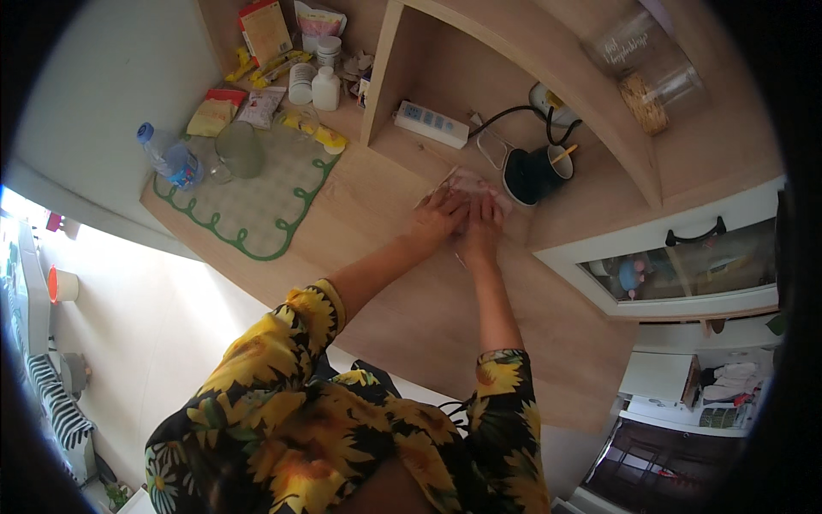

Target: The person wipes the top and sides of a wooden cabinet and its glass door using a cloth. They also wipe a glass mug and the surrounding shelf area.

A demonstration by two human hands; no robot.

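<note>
Both hands are close together on a crinkled, pinkish clear plastic packet (pixel 474 182) on the wooden countertop (pixel 385 308). My left hand (pixel 442 217) lies over the packet's left side with its fingers bent. Beside it, my right hand (pixel 481 228) has its fingers on the packet's right side. The fingers hide much of the packet, and its contents cannot be made out. Just to the right of the packet stands a dark green mug (pixel 536 173) with a yellowish handle or stick in it.
A white power strip (pixel 431 124) with a black cable lies in the cubby behind. On the left, a green-edged placemat (pixel 257 212) holds a glass pitcher (pixel 240 151) and a water bottle (pixel 170 157). White bottles (pixel 326 88) stand behind. A glass-fronted cabinet (pixel 681 263) is at right.
</note>
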